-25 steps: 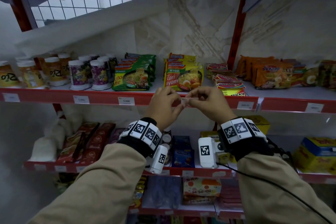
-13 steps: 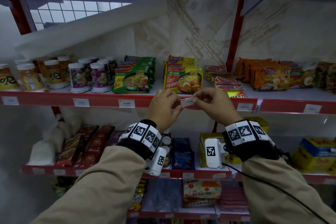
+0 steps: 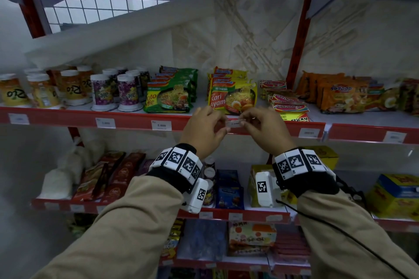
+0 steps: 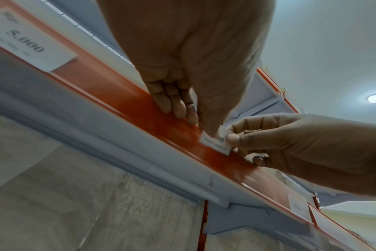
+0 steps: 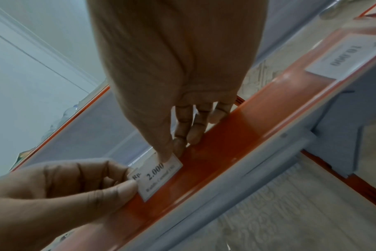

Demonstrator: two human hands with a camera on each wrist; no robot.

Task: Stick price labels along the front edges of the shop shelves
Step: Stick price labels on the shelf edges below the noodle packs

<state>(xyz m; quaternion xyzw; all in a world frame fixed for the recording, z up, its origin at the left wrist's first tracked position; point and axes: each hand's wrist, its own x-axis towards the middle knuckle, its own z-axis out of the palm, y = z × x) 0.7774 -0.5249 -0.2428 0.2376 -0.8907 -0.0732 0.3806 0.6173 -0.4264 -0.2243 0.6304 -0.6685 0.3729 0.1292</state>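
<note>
A small white price label (image 3: 234,123) reading "Rp. 2.000" sits at the red front edge (image 3: 136,120) of the upper shelf, just below the yellow Kari Ayam packs. My left hand (image 3: 223,126) pinches its left end and my right hand (image 3: 247,123) pinches its right end. In the left wrist view the label (image 4: 216,142) lies against the red strip (image 4: 129,105) between both thumbs. In the right wrist view the label (image 5: 159,176) lies slanted on the strip (image 5: 236,135), with my right thumb on its upper corner. I cannot tell whether it is stuck down.
A "5.000" label (image 3: 161,125) is stuck to the strip left of my hands and another label (image 3: 308,133) to the right. Noodle packs (image 3: 233,99) and drink cups (image 3: 102,93) stand close behind the edge. Stocked lower shelves (image 3: 226,213) run below my wrists.
Both hands stay at the same spot on the shelf edge with the label pinched between them. Only the head view has shifted slightly.
</note>
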